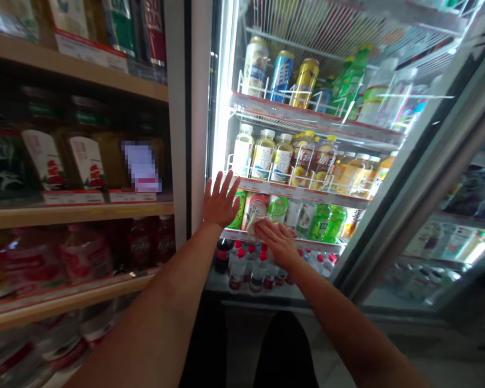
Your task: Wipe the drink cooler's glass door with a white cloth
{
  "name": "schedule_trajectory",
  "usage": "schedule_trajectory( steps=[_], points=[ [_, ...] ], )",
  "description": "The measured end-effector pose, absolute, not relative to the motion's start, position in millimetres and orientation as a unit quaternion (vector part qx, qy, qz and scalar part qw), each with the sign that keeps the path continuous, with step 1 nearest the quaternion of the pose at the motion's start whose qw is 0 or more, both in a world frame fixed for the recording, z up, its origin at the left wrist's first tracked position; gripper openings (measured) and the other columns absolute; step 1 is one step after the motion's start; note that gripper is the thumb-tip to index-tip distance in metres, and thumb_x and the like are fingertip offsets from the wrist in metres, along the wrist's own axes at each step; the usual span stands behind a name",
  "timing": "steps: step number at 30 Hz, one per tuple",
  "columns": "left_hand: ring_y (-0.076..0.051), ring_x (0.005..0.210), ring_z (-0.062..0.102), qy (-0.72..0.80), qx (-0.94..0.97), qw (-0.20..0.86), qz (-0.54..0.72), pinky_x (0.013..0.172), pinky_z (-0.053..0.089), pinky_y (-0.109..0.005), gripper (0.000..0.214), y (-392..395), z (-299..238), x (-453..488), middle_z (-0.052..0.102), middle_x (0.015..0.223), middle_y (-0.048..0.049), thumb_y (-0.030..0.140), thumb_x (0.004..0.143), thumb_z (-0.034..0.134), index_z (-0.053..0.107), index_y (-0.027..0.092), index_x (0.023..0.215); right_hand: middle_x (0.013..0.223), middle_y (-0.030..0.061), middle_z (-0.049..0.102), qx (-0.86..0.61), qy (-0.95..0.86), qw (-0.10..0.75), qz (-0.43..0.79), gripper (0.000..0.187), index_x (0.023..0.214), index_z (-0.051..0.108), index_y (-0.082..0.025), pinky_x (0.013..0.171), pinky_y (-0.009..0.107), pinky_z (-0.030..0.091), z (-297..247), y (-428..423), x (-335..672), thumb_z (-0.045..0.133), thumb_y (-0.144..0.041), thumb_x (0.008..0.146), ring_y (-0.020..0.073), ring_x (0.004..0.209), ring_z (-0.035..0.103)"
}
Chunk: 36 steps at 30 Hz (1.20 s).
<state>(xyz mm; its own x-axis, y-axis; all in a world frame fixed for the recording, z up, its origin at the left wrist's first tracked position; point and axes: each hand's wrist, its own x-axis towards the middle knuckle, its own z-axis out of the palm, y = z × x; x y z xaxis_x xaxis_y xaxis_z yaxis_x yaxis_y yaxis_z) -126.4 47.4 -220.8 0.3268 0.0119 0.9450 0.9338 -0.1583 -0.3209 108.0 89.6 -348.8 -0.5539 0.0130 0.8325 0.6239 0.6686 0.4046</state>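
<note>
My left hand (221, 200) is flat with its fingers spread, at the left edge of a lit drinks fridge. Nothing is in it. My right hand (278, 241) has a pale cloth (257, 222) under its fingers, in front of the fridge's lower shelves. The cloth appears pressed against the glass front, though the glass itself is hard to make out. Behind it are a pink-red drink package (255, 205) and green-labelled bottles (278, 206). The fingertips of my right hand are partly lost against the cloth.
Bottles with white caps (262, 153) and cans (283, 75) fill the upper fridge shelves. Red-capped bottles (261, 272) stand at the bottom. A metal door frame (392, 226) slants along the right. Wooden shelves (76, 215) with bottles rise on the left.
</note>
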Motion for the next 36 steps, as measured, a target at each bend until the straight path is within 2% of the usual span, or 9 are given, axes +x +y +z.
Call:
schedule_trajectory(
  steps=[3,6,9,15,19,25,30,33,36],
  points=[
    [-0.025,0.157,0.008,-0.372,-0.623,0.528,-0.44,0.13,0.001,-0.048,0.058,48,-221,-126,0.03,0.164,-0.0041,0.034,0.1,0.047,0.041,0.023,0.156,0.155,0.0067,0.047,-0.264,-0.689,0.568,-0.365,0.061,0.156,0.04,-0.024,0.127,0.043,0.019,-331,94,142,0.039,-0.008,0.097,0.0185,0.153,0.028],
    [-0.025,0.156,0.008,-0.374,-0.627,0.519,-0.444,0.13,0.0,-0.05,0.06,49,-221,-125,0.028,0.165,-0.0033,0.033,0.099,0.047,0.038,0.025,0.158,0.154,0.0077,0.048,-0.302,-0.623,0.622,-0.364,0.059,0.158,0.036,-0.024,0.126,0.044,0.023,-335,99,157,0.036,-0.012,0.101,0.0198,0.153,0.028],
    [-0.026,0.156,0.007,-0.374,-0.626,0.519,-0.445,0.13,0.001,-0.05,0.061,49,-221,-125,0.027,0.165,-0.0033,0.033,0.099,0.048,0.037,0.025,0.158,0.152,0.0082,0.051,-0.299,-0.647,0.59,-0.38,0.057,0.156,0.04,-0.022,0.126,0.043,0.022,-360,102,152,0.038,-0.012,0.1,0.0206,0.153,0.029],
    [-0.025,0.156,0.008,-0.364,-0.615,0.54,-0.444,0.13,0.003,-0.05,0.06,49,-222,-126,0.029,0.164,-0.0041,0.033,0.1,0.048,0.036,0.025,0.159,0.148,0.0027,0.055,-0.229,-0.743,0.492,-0.392,0.052,0.147,0.054,-0.023,0.128,0.039,0.007,-404,101,121,0.041,-0.01,0.098,0.0178,0.151,0.033],
    [-0.025,0.156,0.009,-0.356,-0.617,0.54,-0.449,0.13,0.003,-0.049,0.059,49,-222,-126,0.029,0.164,-0.0042,0.033,0.101,0.048,0.036,0.025,0.159,0.148,0.0025,0.056,-0.214,-0.744,0.498,-0.392,0.052,0.148,0.051,-0.026,0.128,0.039,0.008,-362,95,104,0.042,-0.012,0.099,0.0158,0.15,0.035],
    [-0.024,0.156,0.011,-0.35,-0.614,0.544,-0.452,0.13,0.004,-0.048,0.058,49,-221,-127,0.031,0.163,-0.0034,0.032,0.101,0.048,0.038,0.027,0.158,0.158,0.0023,0.044,-0.246,-0.705,0.543,-0.383,0.057,0.155,0.043,-0.024,0.129,0.043,0.009,-262,72,81,0.04,-0.013,0.099,0.0185,0.156,0.021],
    [-0.025,0.156,0.011,-0.346,-0.614,0.545,-0.453,0.13,0.004,-0.049,0.06,49,-221,-127,0.03,0.163,-0.0037,0.032,0.1,0.05,0.037,0.026,0.158,0.162,0.003,0.036,-0.27,-0.712,0.512,-0.398,0.058,0.158,0.036,-0.023,0.129,0.043,0.01,-285,73,79,0.04,-0.015,0.101,0.0199,0.157,0.013],
    [-0.024,0.156,0.01,-0.331,-0.611,0.558,-0.455,0.13,0.003,-0.046,0.062,50,-221,-127,0.029,0.164,-0.0039,0.031,0.1,0.05,0.035,0.026,0.159,0.16,0.0022,0.039,-0.255,-0.724,0.483,-0.421,0.057,0.157,0.038,-0.024,0.129,0.04,0.005,-312,80,87,0.041,-0.016,0.101,0.0183,0.157,0.015],
    [-0.023,0.156,0.009,-0.332,-0.611,0.557,-0.454,0.13,0.002,-0.046,0.062,51,-221,-128,0.029,0.164,-0.0034,0.032,0.1,0.051,0.034,0.027,0.16,0.159,0.0009,0.042,-0.242,-0.718,0.489,-0.432,0.057,0.158,0.035,-0.024,0.129,0.04,0.0,-302,82,92,0.04,-0.015,0.102,0.0164,0.156,0.019]
  ],
)
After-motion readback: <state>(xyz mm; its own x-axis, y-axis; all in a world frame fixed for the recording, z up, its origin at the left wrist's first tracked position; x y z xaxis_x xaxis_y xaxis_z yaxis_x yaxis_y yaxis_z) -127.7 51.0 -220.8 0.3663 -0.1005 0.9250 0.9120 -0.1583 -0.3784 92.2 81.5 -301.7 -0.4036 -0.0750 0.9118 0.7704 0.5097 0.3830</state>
